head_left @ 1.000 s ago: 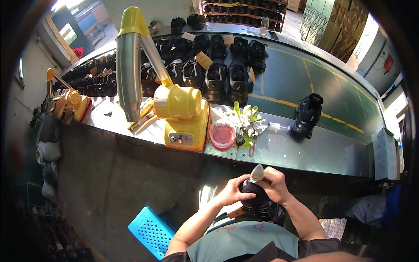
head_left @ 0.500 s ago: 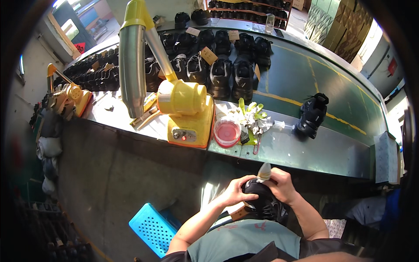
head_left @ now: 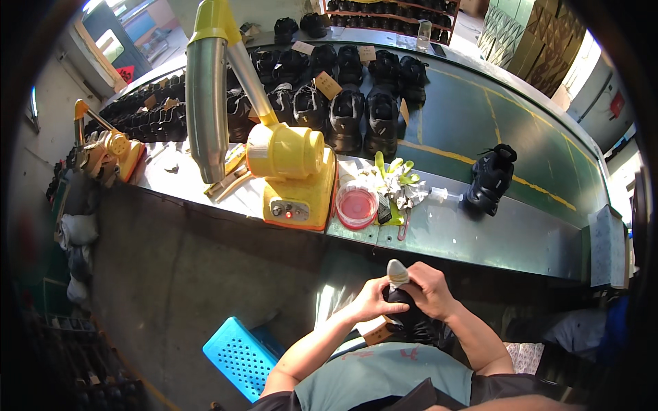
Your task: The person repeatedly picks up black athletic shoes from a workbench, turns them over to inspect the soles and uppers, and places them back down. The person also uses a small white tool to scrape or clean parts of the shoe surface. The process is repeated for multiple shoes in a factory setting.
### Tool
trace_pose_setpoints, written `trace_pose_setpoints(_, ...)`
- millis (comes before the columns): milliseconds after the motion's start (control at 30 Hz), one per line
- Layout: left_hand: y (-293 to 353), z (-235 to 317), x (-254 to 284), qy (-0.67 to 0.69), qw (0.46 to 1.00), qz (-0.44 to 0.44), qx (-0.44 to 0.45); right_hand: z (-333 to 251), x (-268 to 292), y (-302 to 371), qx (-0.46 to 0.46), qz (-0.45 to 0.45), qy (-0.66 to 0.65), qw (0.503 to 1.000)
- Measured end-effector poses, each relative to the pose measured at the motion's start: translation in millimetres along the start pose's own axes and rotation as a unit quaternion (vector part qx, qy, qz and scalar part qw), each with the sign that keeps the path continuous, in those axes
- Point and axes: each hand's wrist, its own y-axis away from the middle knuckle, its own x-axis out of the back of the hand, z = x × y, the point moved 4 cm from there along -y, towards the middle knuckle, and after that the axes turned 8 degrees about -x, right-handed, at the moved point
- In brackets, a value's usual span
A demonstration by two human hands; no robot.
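A black sneaker (head_left: 409, 322) is held low in front of my apron, its laces toward me. My left hand (head_left: 370, 301) grips the shoe's left side, thumb laid across the top. Closed at the upper right of the same shoe, my right hand (head_left: 432, 291) has a pale pointed piece (head_left: 397, 272) with tan bands beside its fingers. Whether that piece is a wrapped finger or a held cloth, I cannot tell. My hands cover part of the shoe. Beneath it shows a brown card (head_left: 375, 331).
Ahead stands a metal-edged bench (head_left: 466, 236) with a yellow machine (head_left: 295, 178), a tub of pink stuff (head_left: 356, 207), crumpled white and green rags (head_left: 397, 181) and another black shoe (head_left: 491, 179). Rows of black shoes (head_left: 346, 116) fill the green belt's left. A blue stool (head_left: 243, 359) is at lower left.
My right hand and the pale pointed piece have shifted left over the shoe. The shoe has turned slightly, and my left hand keeps its grip.
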Motion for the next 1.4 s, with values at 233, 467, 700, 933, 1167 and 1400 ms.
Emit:
trace_pose_setpoints(233,3.1,-2.7,-2.3,0.078,0.995,0.037,-0.052,23.5,8.0,16.1,-0.055,-0.008,-0.002,0.998)
trace_pose_setpoints(467,5.2,-4.3,-2.0,0.076,0.994,0.046,-0.064,19.7,18.7,13.7,-0.075,-0.022,0.02,0.997)
trace_pose_setpoints(700,7.1,0.5,-5.0,0.055,0.995,0.054,-0.063,9.8,6.2,6.2,-0.022,-0.035,0.032,0.999)
trace_pose_setpoints(933,5.1,-7.3,-6.6,-0.025,0.999,-0.003,-0.024,-7.4,-7.9,1.5,0.029,-0.027,0.042,0.998)
trace_pose_setpoints(1167,17.7,-13.4,8.9,0.053,0.995,0.054,-0.062,72.8,58.3,32.8,-0.268,0.019,-0.241,0.932)
trace_pose_setpoints(1400,27.4,-9.3,18.0,0.017,0.994,0.07,-0.078,57.9,63.1,-37.8,-0.216,0.078,-0.297,0.927)
